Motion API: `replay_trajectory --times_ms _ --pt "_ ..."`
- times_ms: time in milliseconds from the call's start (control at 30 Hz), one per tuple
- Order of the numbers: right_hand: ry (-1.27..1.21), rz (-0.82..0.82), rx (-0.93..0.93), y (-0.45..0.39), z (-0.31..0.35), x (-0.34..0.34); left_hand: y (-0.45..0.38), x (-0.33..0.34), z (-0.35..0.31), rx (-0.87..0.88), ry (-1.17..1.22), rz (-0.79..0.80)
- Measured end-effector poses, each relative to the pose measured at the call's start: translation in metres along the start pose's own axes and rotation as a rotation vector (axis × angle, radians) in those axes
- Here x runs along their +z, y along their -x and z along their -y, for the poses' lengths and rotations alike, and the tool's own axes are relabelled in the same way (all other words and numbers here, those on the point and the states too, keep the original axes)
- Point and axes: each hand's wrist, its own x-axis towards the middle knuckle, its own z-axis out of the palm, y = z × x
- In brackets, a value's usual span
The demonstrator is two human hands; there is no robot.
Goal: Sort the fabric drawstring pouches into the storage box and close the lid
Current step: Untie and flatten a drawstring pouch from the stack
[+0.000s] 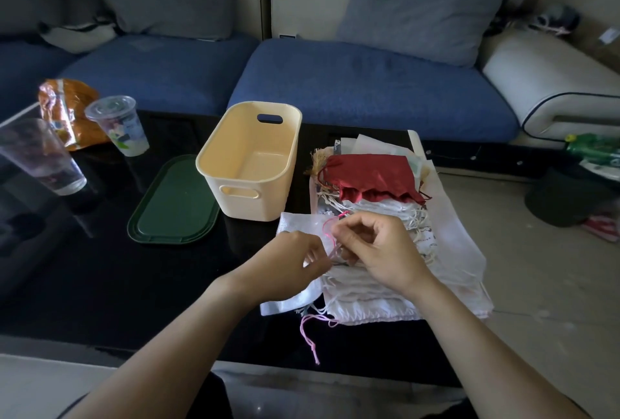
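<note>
Pouches (379, 217) lying in a loose heap at lower right of centre, mostly white, overlapping so thickly that separate ones are hard to count; one red pouch (372, 177) sitting on top toward the back, cream cords tangling beneath it. Spilling past the right edge of the black table (117, 284), bottom layers hiding under the upper ones. Left hand (288, 264) curling over a white mesh pouch (298, 224) at the near left of the heap, fingertips turning away from the camera, so exact contact impossible to make out. Right hand (385, 251) pinching a pink drawstring (330, 234) between thumb and forefinger, remaining fingers bending inward; cord looping between the two hands. Second pink cord (312, 338) trailing off the heap's near edge over the table. Storage box (251, 157), cream plastic, standing open at centre, just left of the heap, nothing showing inside. Green lid (174, 204) lying flat to the box's left, its right edge tucking behind the box wall. Two clear cups (117, 123) and an orange snack bag (67, 110) sitting at upper left, nearer cup partly cropping at the frame edge. Blue sofa (369, 90) filling the top.
</note>
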Motion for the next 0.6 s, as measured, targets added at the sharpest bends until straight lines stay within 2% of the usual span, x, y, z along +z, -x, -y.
replay_trajectory --times_ms 100,200,367,467,533,600 --pt "-0.123 0.012 0.070 0.001 0.001 0.004 -0.002 0.007 0.003 -0.023 -0.092 0.056" --pt "-0.268 -0.082 0.141 0.001 0.005 0.002 -0.003 0.008 0.005 -0.026 -0.062 0.042" --pt "-0.607 -0.321 0.119 -0.004 0.010 -0.010 0.000 -0.002 -0.006 0.004 0.169 -0.081" --pt "-0.847 -0.328 0.195 -0.008 0.010 -0.011 -0.001 -0.004 -0.011 -0.036 0.328 -0.087" --pt "-0.861 -0.277 0.249 -0.009 0.010 -0.012 -0.001 -0.003 -0.016 -0.030 0.496 -0.095" --pt "-0.651 -0.227 0.273 -0.008 0.012 -0.012 0.000 -0.003 -0.021 0.001 0.669 -0.130"
